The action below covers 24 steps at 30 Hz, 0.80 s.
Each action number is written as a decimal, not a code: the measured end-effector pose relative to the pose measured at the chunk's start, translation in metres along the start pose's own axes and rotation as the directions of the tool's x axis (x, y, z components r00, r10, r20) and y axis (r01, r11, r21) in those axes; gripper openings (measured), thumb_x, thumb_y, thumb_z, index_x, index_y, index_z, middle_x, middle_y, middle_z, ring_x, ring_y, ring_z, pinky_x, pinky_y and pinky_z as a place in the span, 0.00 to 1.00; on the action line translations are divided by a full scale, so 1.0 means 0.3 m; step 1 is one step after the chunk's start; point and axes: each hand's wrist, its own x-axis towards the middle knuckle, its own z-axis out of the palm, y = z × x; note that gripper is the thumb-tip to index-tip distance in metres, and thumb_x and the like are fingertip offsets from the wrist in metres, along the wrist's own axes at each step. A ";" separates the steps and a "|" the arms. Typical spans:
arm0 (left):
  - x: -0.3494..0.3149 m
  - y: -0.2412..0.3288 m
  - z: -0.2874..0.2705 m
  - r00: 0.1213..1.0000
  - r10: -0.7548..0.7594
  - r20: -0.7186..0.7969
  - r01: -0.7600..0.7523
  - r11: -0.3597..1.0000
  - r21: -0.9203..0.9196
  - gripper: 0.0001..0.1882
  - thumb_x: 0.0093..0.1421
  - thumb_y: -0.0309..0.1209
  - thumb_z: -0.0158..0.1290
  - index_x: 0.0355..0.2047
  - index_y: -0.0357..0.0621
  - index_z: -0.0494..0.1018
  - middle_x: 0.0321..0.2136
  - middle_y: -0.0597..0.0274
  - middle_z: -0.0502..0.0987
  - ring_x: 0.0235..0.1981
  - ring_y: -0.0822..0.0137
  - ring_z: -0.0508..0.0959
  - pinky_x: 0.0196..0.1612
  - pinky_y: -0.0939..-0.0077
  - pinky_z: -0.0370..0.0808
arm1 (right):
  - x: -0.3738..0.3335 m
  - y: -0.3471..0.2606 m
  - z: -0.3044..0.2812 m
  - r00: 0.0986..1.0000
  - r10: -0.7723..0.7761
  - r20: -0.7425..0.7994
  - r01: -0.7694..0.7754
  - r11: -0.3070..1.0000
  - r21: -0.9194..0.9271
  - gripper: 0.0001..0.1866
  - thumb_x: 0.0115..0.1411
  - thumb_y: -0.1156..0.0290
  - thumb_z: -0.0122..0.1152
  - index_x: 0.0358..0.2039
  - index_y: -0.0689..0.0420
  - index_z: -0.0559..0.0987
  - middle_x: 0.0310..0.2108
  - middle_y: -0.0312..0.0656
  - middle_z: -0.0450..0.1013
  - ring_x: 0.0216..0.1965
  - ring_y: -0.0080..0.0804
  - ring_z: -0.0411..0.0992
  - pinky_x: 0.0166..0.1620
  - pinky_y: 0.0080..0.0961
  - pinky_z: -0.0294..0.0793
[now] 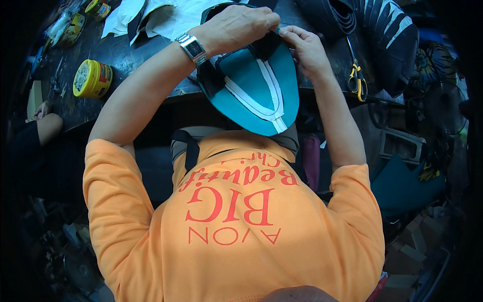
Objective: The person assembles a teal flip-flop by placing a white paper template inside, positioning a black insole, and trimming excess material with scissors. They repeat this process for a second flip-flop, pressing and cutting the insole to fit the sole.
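A curved teal and black panel, with white tape strips meeting in a V on its face, hangs over the table's front edge above my lap. My left hand, with a metal watch on its wrist, is closed at the panel's far top edge. Close beside it, my right hand pinches the same edge between thumb and fingers. Whether anything small sits between the fingertips is too hidden to make out. Black material shows beneath my left hand.
On the dark table stands an open yellow tub. Scissors with yellow-black handles lie right. White sheets and black rolled material lie at the back. Another person's arm shows far left. Teal material lies lower right.
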 end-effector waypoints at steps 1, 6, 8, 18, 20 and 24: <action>-0.004 0.001 -0.002 1.000 -0.003 -0.017 0.003 1.000 0.014 0.08 0.61 0.32 0.55 0.37 0.42 0.73 0.33 0.54 0.74 0.37 0.54 0.80 0.40 0.62 0.77 | -0.007 0.001 0.004 1.000 -0.008 -0.023 0.008 1.000 -0.005 0.08 0.66 0.68 0.64 0.40 0.57 0.86 0.30 0.30 0.78 0.29 0.15 0.71 0.34 0.13 0.71; -0.013 -0.007 -0.018 0.994 0.071 -0.079 -0.070 0.997 0.014 0.08 0.60 0.32 0.57 0.36 0.43 0.74 0.33 0.56 0.75 0.35 0.53 0.81 0.38 0.60 0.77 | -0.033 0.003 0.032 0.994 -0.057 -0.097 0.060 0.998 0.027 0.07 0.65 0.69 0.64 0.38 0.58 0.86 0.29 0.30 0.78 0.27 0.15 0.71 0.33 0.14 0.72; -0.012 -0.008 -0.022 0.997 0.075 -0.029 -0.076 0.996 -0.043 0.07 0.60 0.32 0.58 0.36 0.43 0.74 0.33 0.56 0.75 0.35 0.52 0.80 0.38 0.60 0.77 | -0.030 0.009 0.034 0.993 -0.046 -0.112 0.051 0.998 0.043 0.07 0.65 0.70 0.64 0.37 0.58 0.86 0.29 0.31 0.78 0.28 0.15 0.71 0.33 0.15 0.73; -0.034 0.000 0.000 0.972 -0.088 0.217 0.139 0.962 -0.234 0.08 0.64 0.29 0.60 0.42 0.44 0.75 0.41 0.56 0.80 0.43 0.57 0.81 0.44 0.67 0.79 | -0.018 0.023 0.036 0.993 0.030 -0.114 -0.025 0.999 0.041 0.09 0.67 0.70 0.62 0.39 0.61 0.84 0.31 0.34 0.79 0.30 0.19 0.75 0.37 0.15 0.77; -0.043 0.009 0.015 0.995 -0.073 0.075 0.090 0.962 -0.257 0.08 0.64 0.29 0.60 0.43 0.45 0.75 0.42 0.55 0.80 0.44 0.57 0.81 0.45 0.67 0.79 | -0.031 0.006 0.047 0.992 0.040 -0.116 -0.035 0.998 0.047 0.09 0.67 0.69 0.63 0.40 0.61 0.85 0.31 0.33 0.78 0.30 0.18 0.74 0.36 0.15 0.76; -0.051 0.023 0.036 0.998 -0.050 -0.047 0.041 0.984 -0.174 0.09 0.63 0.29 0.60 0.43 0.46 0.76 0.42 0.55 0.80 0.44 0.55 0.81 0.48 0.65 0.78 | -0.072 -0.013 0.048 0.995 0.005 -0.099 -0.018 0.990 -0.136 0.10 0.66 0.67 0.64 0.41 0.60 0.86 0.27 0.30 0.76 0.28 0.16 0.72 0.34 0.14 0.73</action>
